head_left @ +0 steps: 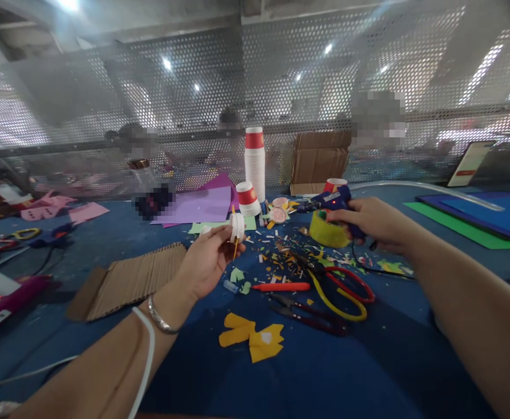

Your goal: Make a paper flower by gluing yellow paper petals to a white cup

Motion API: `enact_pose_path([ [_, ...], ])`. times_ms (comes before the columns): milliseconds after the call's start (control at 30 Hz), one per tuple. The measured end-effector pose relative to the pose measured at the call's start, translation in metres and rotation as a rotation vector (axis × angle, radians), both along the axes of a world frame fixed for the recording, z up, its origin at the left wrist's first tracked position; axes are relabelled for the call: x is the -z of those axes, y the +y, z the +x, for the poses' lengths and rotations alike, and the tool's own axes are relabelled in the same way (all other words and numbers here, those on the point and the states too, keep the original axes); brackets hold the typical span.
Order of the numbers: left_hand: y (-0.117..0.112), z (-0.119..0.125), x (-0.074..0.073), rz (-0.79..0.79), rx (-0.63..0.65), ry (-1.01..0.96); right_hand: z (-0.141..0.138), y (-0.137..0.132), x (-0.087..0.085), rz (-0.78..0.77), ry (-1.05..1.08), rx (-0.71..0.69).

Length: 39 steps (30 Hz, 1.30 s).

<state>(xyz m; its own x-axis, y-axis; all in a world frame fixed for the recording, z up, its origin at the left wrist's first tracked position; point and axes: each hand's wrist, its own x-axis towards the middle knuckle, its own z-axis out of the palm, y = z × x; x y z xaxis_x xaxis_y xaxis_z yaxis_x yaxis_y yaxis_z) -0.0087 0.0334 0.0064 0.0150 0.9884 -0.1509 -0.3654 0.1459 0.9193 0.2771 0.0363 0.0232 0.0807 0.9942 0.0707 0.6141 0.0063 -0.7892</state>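
My left hand [206, 259] pinches a small white round piece [238, 227], which looks like a cut paper-cup base, with thin yellow strips sticking out above and below it. Wrapped around the handle of a blue glue gun [336, 199] is my right hand [370, 218]. The gun's nozzle points left, and a small red light glows on its body. Just below the gun stands a yellow tape roll [328, 231]. Between my arms lie a red pen [283, 287], scissors with red and yellow handles [346, 294], dark-handled pliers [307, 314] and yellow paper cutouts [266, 343].
A tall stack of paper cups [255, 169] rises at the back, near an upturned cup [248, 199]. Paper scraps litter the middle. Corrugated cardboard [136, 279] lies at left, purple paper [198, 206] behind it. A cable trails from the glue gun. Perforated metal panel [185, 105] closes the back.
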Motion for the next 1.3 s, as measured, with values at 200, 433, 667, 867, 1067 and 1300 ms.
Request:
enact_pose_path([
  [200,-0.001,0.000,0.001,-0.016,0.056,-0.002,0.026,0.010,0.009,-0.003,0.039,0.178],
  [433,-0.001,0.000,-0.002,-0.013,0.036,0.009,0.056,0.017,0.004,-0.097,-0.226,0.289],
  [667,0.001,-0.001,0.000,0.009,0.029,-0.006,0.064,0.019,0.002,-0.163,-0.401,0.260],
  [867,0.003,-0.001,0.004,0.014,0.032,-0.013,0.054,0.023,0.003,-0.120,-0.536,0.253],
  [1067,0.003,-0.001,0.003,0.013,0.033,-0.007,0.030,0.011,-0.001,0.128,-0.696,0.436],
  [1300,0.006,0.000,0.003,0.034,-0.041,-0.031,-0.054,-0.010,0.022,0.774,-0.555,-0.162],
])
